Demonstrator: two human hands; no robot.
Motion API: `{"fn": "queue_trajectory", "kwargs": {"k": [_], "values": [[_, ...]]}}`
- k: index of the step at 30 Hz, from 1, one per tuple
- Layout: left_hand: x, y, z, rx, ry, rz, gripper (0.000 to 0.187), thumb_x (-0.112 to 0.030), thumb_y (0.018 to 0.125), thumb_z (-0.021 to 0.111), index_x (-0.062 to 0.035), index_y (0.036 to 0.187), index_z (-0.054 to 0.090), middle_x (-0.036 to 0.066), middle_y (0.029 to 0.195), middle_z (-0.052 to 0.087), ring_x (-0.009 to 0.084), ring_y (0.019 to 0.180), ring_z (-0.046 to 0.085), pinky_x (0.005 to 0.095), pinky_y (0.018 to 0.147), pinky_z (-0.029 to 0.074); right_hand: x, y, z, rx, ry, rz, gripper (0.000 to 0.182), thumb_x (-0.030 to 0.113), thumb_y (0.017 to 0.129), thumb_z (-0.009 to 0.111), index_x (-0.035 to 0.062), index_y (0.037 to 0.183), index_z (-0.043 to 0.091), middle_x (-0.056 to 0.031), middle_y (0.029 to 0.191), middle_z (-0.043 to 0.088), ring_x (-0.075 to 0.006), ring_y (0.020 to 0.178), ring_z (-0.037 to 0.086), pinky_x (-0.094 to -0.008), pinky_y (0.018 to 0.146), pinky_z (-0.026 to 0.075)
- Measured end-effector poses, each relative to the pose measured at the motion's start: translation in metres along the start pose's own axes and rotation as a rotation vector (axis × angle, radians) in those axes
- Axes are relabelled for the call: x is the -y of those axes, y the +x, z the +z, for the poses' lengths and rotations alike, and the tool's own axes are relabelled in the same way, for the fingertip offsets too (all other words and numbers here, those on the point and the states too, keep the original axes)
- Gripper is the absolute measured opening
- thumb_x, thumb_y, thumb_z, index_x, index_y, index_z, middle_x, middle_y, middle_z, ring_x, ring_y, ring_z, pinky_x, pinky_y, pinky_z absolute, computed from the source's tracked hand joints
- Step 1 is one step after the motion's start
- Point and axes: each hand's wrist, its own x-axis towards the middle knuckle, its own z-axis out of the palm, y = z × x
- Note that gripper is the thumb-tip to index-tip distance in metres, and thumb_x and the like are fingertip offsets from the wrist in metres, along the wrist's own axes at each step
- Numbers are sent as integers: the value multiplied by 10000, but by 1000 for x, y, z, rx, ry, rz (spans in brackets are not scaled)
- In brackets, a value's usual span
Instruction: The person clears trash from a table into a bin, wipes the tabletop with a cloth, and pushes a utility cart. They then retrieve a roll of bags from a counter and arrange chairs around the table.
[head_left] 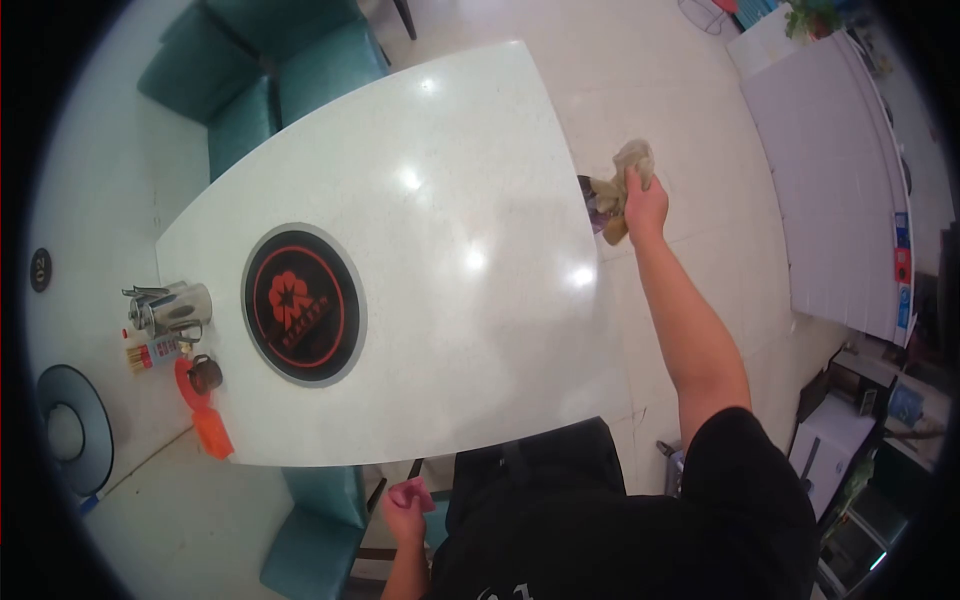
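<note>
My right hand (650,212) is stretched out past the far right edge of the white table (430,230), closed around a crumpled beige-brown cloth (632,165). Below and beside the cloth, a dark object (592,200) shows partly at the table's edge; I cannot make out what it is. Down near the front edge, my left hand (405,522) is closed on a folded pink cloth (410,492), apart from the tabletop. A round black mat (305,345) with a red flower emblem lies toward the left of the table.
Metal pitchers (175,308), a toothpick container (150,352), a small brown cup (205,374) and an orange-red item (212,432) stand at the wall end. Teal seats (315,90) flank the far side, another teal chair (315,545) the near side. A white counter (830,170) runs along the right.
</note>
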Motion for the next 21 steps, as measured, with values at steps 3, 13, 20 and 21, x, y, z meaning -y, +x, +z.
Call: {"fn": "queue_trajectory", "kwargs": {"k": [3, 13, 20, 21], "values": [[-5, 1, 3, 17, 100, -12, 371, -19, 729, 698, -1, 1070, 552, 180, 1038, 614, 344, 1006, 619, 409, 896, 479, 47, -71, -10, 262, -141, -201, 401, 399, 900, 660, 37, 1072, 663, -200, 992, 694, -378, 912, 656, -446, 798, 506], [-19, -16, 7, -104, -43, -46, 325, 29, 739, 661, -4, 1031, 523, 144, 1011, 625, 269, 972, 635, 378, 873, 503, 82, -210, 201, 1324, 43, -1554, 681, 475, 803, 714, 203, 1399, 527, -153, 1510, 408, -335, 1438, 316, -515, 1178, 226], [-5, -52, 23, -190, -386, -174, 294, 91, 729, 615, -44, 947, 470, 134, 977, 651, 210, 846, 647, 320, 771, 528, 216, -47, 316, 770, -453, -1227, 743, 623, 875, 560, 164, 1454, 484, -135, 1561, 359, -321, 1447, 308, -456, 1185, 217], [-19, -55, 23, -256, -171, -258, 297, 95, 730, 621, -58, 902, 433, 137, 974, 653, 190, 851, 646, 313, 767, 529, 217, -25, 322, 667, -552, -1177, 761, 648, 888, 519, 178, 1481, 440, -128, 1579, 325, -317, 1461, 280, -457, 1190, 207]]}}
